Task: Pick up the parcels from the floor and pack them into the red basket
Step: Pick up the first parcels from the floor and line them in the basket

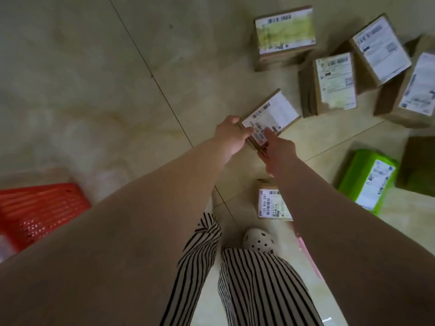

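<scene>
Both my hands, left [229, 135] and right [279, 150], grip one labelled cardboard parcel [273, 118]. Seven more parcels lie around: six brown, one green [367, 180]. One red basket [40, 208] sits left

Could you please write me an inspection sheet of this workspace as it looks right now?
Surface: pale tiled floor with dark grout lines.
Job's things: red basket at lower left; small brown parcel held in both hands; labelled brown parcels at; green parcel; small parcel near the feet; dark parcel at the right edge.
Clutter: pink strip by the right leg, identity unclear.
Grippers: left hand and right hand, fingers closed on the small brown parcel.
Cables: nothing seen.
Surroundings: striped trousers, white perforated shoe.
</scene>
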A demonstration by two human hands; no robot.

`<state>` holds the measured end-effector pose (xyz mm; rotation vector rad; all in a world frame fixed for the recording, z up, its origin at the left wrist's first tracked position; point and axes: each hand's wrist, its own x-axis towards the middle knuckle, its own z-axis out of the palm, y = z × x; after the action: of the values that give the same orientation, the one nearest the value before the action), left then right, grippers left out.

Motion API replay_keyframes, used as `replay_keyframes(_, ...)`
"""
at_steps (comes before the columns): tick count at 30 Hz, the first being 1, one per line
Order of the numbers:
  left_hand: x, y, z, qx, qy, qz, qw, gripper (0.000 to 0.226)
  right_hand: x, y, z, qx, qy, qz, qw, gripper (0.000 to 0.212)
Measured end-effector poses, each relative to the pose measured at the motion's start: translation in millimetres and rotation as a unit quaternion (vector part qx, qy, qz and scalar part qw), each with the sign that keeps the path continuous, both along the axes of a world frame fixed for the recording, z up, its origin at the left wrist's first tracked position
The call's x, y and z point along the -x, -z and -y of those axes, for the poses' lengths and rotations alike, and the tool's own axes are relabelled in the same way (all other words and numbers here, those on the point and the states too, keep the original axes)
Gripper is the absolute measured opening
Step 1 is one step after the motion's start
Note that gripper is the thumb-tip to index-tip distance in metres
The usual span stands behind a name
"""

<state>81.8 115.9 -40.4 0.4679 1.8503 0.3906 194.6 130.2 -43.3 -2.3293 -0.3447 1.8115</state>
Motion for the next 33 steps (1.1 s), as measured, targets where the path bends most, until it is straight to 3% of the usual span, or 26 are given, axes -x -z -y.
replay_keyframes(4, 1, -31, 9, -0.042, -0.048, -0.029, 0.998, 0.038, 10, -36, 8, 0.019, 0.026, -0.017, 0.999, 0.029)
replay_keyframes(8, 10, -93, 33, -0.078, -0.153, 0.002, 0.985, 0.045, 23, -100, 37, 0.013, 0.063, -0.078, 0.995, 0.019)
replay_keyframes(11, 27, -154, 60, -0.098, -0.213, 0.029, 0.972, 0.051, 30, -158, 65, -0.001, 0.018, -0.11, 0.994, 0.017)
replay_keyframes(13, 39, -193, 78, -0.092, -0.194, 0.026, 0.976, 0.059, 31, -191, 80, -0.009, -0.036, -0.104, 0.994, 0.031)
replay_keyframes(16, 73, -259, 118, -0.078, -0.199, 0.027, 0.977, 0.078, 29, -246, 91, -0.036, -0.198, 0.014, 0.979, 0.077)
replay_keyframes(18, 101, -299, 148, -0.066, -0.212, 0.042, 0.974, 0.091, 33, -281, 91, -0.112, -0.301, 0.039, 0.946, 0.096)
replay_keyframes(21, 137, -343, 186, -0.043, -0.177, 0.08, 0.98, 0.103, 48, -320, 93, -0.173, -0.488, -0.071, 0.853, 0.092)
replay_keyframes(24, 168, -377, 225, -0.033, -0.154, 0.135, 0.978, 0.104, 81, -346, 111, -0.084, -0.594, -0.21, 0.772, 0.075)
replay_keyframes(27, 195, -393, 265, -0.046, -0.17, 0.189, 0.966, 0.095, 118, -359, 143, -0.015, -0.63, -0.267, 0.729, 0.084)
replay_keyframes(29, 214, -395, 293, -0.064, -0.206, 0.2, 0.956, 0.085, 141, -361, 169, -0.004, -0.616, -0.274, 0.739, 0.093)
replay_keyframes(33, 245, -385, 358, -0.097, -0.323, 0.105, 0.935, 0.075, 182, -351, 233, -0.005, -0.534, -0.268, 0.802, 0.065)
